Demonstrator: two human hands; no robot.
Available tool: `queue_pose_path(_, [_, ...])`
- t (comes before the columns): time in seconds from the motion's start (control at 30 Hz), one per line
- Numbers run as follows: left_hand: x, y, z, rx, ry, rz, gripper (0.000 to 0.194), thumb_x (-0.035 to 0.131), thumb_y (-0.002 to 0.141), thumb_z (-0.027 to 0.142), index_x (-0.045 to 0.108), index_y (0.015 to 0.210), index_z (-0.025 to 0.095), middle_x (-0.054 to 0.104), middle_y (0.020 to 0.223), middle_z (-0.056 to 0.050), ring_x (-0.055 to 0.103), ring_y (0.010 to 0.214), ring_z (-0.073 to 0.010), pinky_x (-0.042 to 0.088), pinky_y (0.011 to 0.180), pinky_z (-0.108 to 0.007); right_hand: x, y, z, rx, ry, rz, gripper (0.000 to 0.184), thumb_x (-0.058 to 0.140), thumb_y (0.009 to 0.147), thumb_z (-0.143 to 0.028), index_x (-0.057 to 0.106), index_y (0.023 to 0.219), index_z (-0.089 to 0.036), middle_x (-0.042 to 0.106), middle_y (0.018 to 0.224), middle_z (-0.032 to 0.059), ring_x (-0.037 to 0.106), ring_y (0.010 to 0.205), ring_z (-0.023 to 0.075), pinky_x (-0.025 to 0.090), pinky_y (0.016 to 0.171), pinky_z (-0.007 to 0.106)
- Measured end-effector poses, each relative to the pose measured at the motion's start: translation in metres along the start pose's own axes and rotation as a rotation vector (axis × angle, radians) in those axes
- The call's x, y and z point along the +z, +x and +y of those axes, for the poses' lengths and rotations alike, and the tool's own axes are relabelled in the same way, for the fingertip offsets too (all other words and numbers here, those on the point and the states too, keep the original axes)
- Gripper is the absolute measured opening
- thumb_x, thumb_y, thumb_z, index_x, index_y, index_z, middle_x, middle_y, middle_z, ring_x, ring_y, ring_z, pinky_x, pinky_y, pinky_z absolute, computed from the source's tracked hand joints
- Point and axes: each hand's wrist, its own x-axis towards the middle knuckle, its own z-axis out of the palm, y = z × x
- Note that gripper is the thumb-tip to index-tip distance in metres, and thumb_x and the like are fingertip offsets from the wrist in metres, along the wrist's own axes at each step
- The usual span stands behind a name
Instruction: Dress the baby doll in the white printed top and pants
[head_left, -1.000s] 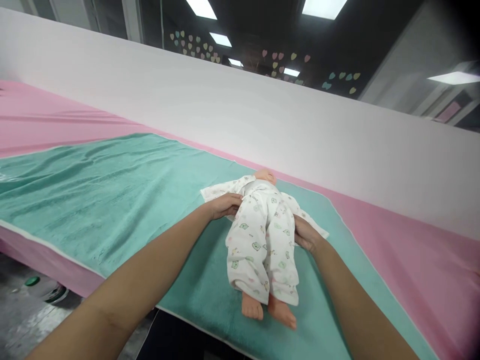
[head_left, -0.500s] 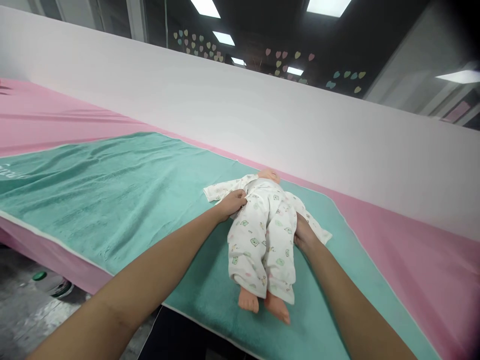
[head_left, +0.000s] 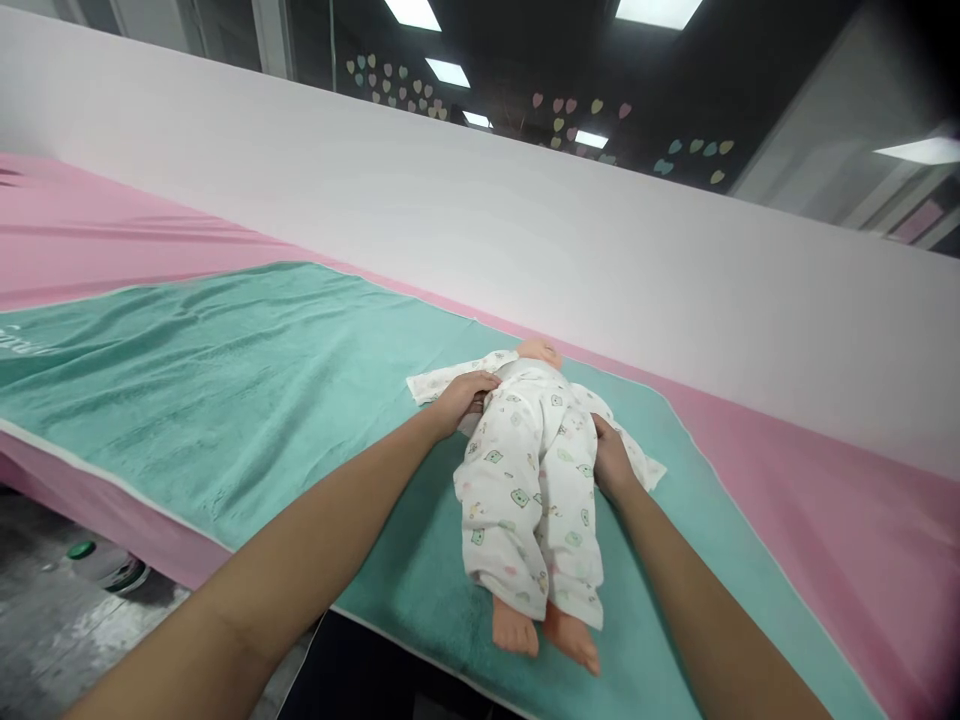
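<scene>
A baby doll (head_left: 541, 350) lies on its back on a green towel (head_left: 300, 400), its bare feet (head_left: 516, 628) toward me. It wears a white printed top (head_left: 457, 376) with long sleeves spread out to the sides, and white printed pants (head_left: 517, 490). At the waist on the left side, my left hand (head_left: 466, 400) is closed on the edge of the pants, fingers on top. My right hand (head_left: 612, 456) grips the opposite side of the pants near the hip, its fingertips partly hidden by the cloth.
Pink sheeting (head_left: 840, 460) covers the surface beneath the towel. A white wall (head_left: 487, 220) with dark glass above runs along the back. Below the left edge, a clear bottle with a green cap (head_left: 97, 562) stands on the floor.
The doll's feet and pant legs have shifted toward me and slightly right. My left fingers now lie further over the waist, and my right hand has moved slightly up the hip.
</scene>
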Motion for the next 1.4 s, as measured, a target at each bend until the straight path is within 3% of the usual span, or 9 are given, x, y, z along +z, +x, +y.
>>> queue_pose_path(0.17, [0.002, 0.0, 0.002, 0.226, 0.363, 0.079, 0.026, 0.06, 0.072, 0.038, 0.063, 0.089, 0.017, 0.061, 0.093, -0.003, 0.054, 0.086, -0.0158, 0.042, 0.078, -0.025, -0.005, -0.001, -0.012, -0.372, -0.339, 0.004, 0.042, 0.05, 0.075, -0.026, 0.053, 0.117, -0.023, 0.055, 0.119, 0.0067, 0.05, 0.109, 0.0235, 0.036, 0.094, 0.038])
queue_pose_path(0.27, [0.006, 0.004, 0.002, 0.363, 0.546, 0.113, 0.03, 0.06, 0.074, 0.036, 0.06, 0.099, 0.019, 0.059, 0.108, -0.005, 0.052, 0.1, -0.0174, 0.04, 0.086, -0.026, -0.005, 0.005, -0.021, -0.459, -0.438, -0.052, 0.037, 0.045, 0.077, -0.024, 0.057, 0.112, -0.025, 0.058, 0.116, 0.0047, 0.051, 0.107, 0.0224, 0.035, 0.094, 0.036])
queue_pose_path(0.47, [0.01, 0.015, 0.008, 0.425, 0.892, 0.106, 0.038, 0.051, 0.082, 0.038, 0.054, 0.118, 0.023, 0.063, 0.109, -0.003, 0.057, 0.096, -0.02, 0.039, 0.085, -0.028, 0.004, 0.041, -0.015, -0.156, -0.281, -0.041, 0.026, 0.049, 0.079, -0.043, 0.064, 0.086, -0.022, 0.066, 0.084, 0.0014, 0.056, 0.076, 0.0198, 0.04, 0.072, 0.032])
queue_pose_path(0.67, [0.013, 0.033, 0.014, 0.444, 1.262, 0.11, 0.035, 0.035, 0.089, 0.038, 0.064, 0.094, 0.019, 0.067, 0.086, -0.008, 0.059, 0.081, -0.0231, 0.038, 0.073, -0.03, 0.011, 0.07, 0.001, 0.112, -0.003, -0.116, 0.033, 0.059, 0.068, -0.051, 0.061, 0.075, -0.019, 0.058, 0.063, -0.0026, 0.047, 0.058, 0.0134, 0.035, 0.057, 0.025])
queue_pose_path(0.83, [0.006, 0.052, 0.015, 0.282, 1.221, 0.189, 0.029, 0.04, 0.086, 0.032, 0.065, 0.084, 0.018, 0.068, 0.084, -0.007, 0.058, 0.081, -0.0218, 0.038, 0.07, -0.029, 0.009, 0.069, 0.0, 0.228, 0.239, -0.22, 0.026, 0.065, 0.063, -0.042, 0.059, 0.073, -0.019, 0.057, 0.066, -0.0034, 0.047, 0.057, 0.0112, 0.034, 0.056, 0.023])
queue_pose_path(0.97, [0.003, 0.054, 0.01, 0.225, 1.157, 0.204, 0.027, 0.043, 0.086, 0.034, 0.065, 0.083, 0.019, 0.068, 0.085, -0.004, 0.057, 0.079, -0.0179, 0.037, 0.066, -0.025, 0.011, 0.069, -0.002, 0.245, 0.203, -0.234, 0.026, 0.064, 0.062, -0.042, 0.058, 0.072, -0.019, 0.057, 0.066, -0.0028, 0.047, 0.058, 0.0119, 0.033, 0.056, 0.024])
queue_pose_path(1.13, [0.013, 0.04, -0.004, 0.378, 1.115, 0.265, 0.029, 0.035, 0.091, 0.038, 0.06, 0.097, 0.023, 0.063, 0.099, -0.003, 0.055, 0.089, -0.0163, 0.038, 0.072, -0.025, 0.016, 0.072, -0.006, 0.018, -0.098, -0.064, 0.03, 0.054, 0.071, -0.049, 0.058, 0.075, -0.02, 0.057, 0.072, -0.0008, 0.049, 0.067, 0.0154, 0.037, 0.064, 0.028])
queue_pose_path(1.27, [0.016, 0.04, -0.007, 0.49, 1.18, 0.269, 0.028, 0.034, 0.092, 0.036, 0.059, 0.097, 0.023, 0.059, 0.107, -0.004, 0.05, 0.103, -0.0173, 0.035, 0.084, -0.027, 0.017, 0.077, -0.018, -0.337, -0.24, -0.118, 0.026, 0.049, 0.079, -0.045, 0.06, 0.087, -0.022, 0.058, 0.098, 0.0042, 0.051, 0.09, 0.0189, 0.038, 0.076, 0.029])
queue_pose_path(1.4, [0.011, 0.05, -0.007, 0.431, 1.096, 0.273, 0.025, 0.037, 0.091, 0.031, 0.057, 0.104, 0.023, 0.061, 0.113, -0.002, 0.05, 0.108, -0.0173, 0.03, 0.092, -0.032, 0.021, 0.091, -0.025, -0.267, -0.301, -0.173, 0.024, 0.048, 0.08, -0.042, 0.06, 0.081, -0.022, 0.061, 0.087, 0.001, 0.052, 0.083, 0.0174, 0.036, 0.073, 0.029])
